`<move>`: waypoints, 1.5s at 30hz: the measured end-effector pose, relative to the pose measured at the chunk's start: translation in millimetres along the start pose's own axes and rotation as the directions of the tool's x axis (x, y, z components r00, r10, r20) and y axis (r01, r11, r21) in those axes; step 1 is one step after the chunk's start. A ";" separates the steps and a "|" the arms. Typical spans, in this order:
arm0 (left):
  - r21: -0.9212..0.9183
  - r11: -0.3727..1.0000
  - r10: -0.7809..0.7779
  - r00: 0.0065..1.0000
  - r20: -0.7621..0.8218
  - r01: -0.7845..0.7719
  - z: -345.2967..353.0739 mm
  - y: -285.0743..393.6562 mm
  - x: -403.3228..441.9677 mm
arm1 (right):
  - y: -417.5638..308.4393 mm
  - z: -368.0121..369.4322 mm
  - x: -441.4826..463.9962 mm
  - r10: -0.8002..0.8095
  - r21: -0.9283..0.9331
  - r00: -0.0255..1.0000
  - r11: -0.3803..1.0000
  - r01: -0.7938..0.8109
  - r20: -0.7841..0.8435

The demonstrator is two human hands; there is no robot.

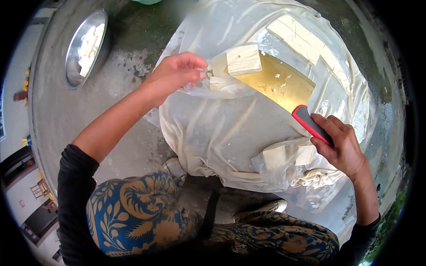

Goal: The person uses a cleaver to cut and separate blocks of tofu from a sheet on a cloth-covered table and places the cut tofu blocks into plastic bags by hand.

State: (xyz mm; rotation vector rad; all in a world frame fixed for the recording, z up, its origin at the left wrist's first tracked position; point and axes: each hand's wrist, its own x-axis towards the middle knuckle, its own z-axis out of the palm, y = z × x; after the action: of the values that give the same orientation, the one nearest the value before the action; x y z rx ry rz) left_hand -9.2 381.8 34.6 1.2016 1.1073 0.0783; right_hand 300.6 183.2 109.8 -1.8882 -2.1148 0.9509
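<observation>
My right hand (339, 144) is wrapped round the red and grey handle of a broad knife (284, 84), whose golden blade points up and left. On the blade's far end lies a square white block (243, 59). My left hand (184, 73), left of that block, pinches the edge of a clear plastic bag (222, 88) between thumb and fingers. Inside or under the plastic, pale pieces show beside the blade tip. A row of white blocks (295, 37) lies on the cloth at the upper right. Another plastic bag (284, 157) with pale blocks rests below the knife.
Cream cloth and plastic sheeting (213, 128) cover the round work surface, with folds hanging at its near edge. A metal bowl (103, 48) holding white pieces stands on the concrete floor at the upper left. Part of a green container (147, 1) shows at the top.
</observation>
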 end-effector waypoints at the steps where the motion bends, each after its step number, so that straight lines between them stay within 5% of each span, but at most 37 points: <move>1: 0.143 0.989 0.018 0.999 0.043 -0.024 1.7 -0.7 0.3 | -2.5 -0.1 0.3 0.014 -0.022 1.000 1.000 -0.014 -0.008; 2: 0.140 0.990 0.018 0.999 0.038 -0.023 2.9 -3.6 -0.4 | -3.7 2.1 -0.9 0.008 -0.024 1.000 1.000 -0.008 -0.004; 4: 0.676 0.635 0.415 0.903 0.111 -0.375 9.8 -8.6 -3.8 | -4.1 9.4 -8.8 0.071 -0.021 0.997 0.997 -0.072 -0.042; 6: 0.759 0.562 0.374 0.920 0.121 -0.328 16.2 -5.8 -4.7 | 0.6 17.5 -17.3 0.050 -0.005 0.996 0.999 -0.051 -0.069; 8: 0.853 0.024 0.733 0.589 0.340 -0.521 21.0 -5.0 1.6 | 4.5 22.7 -26.6 0.083 0.006 0.995 0.997 -0.083 -0.056; 12: 0.732 0.035 0.648 0.573 0.502 -0.680 36.4 5.4 15.2 | 13.6 30.9 -47.7 0.071 -0.009 0.997 0.997 -0.071 -0.038; 14: 0.850 -0.037 0.418 0.764 0.491 -0.526 43.5 -3.8 25.9 | 17.3 33.4 -56.3 0.067 -0.004 0.997 0.998 -0.068 -0.046; 17: 0.852 -0.130 0.303 0.798 0.521 -0.507 51.8 -12.9 28.5 | 21.9 37.8 -69.9 0.079 0.000 0.996 0.997 -0.079 -0.033; 33: 0.831 -0.083 0.386 0.751 0.536 -0.550 41.7 -18.9 23.2 | 21.6 33.6 -76.1 0.039 -0.055 0.999 0.998 -0.040 -0.020; 42: 0.904 -0.089 0.320 0.847 0.424 -0.419 29.0 9.5 31.0 | 2.4 22.8 -47.8 -0.036 -0.029 0.999 0.999 0.037 0.032; 45: 0.934 0.018 0.260 0.904 0.340 -0.357 28.2 17.3 28.2 | -3.2 20.8 -35.6 0.000 0.033 1.000 0.999 -0.001 0.013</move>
State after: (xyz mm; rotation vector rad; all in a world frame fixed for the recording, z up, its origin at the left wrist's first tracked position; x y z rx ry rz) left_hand 33.7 385.7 28.2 2.7316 0.6773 -0.5083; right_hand 294.3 142.6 105.6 -1.8724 -2.0927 0.9945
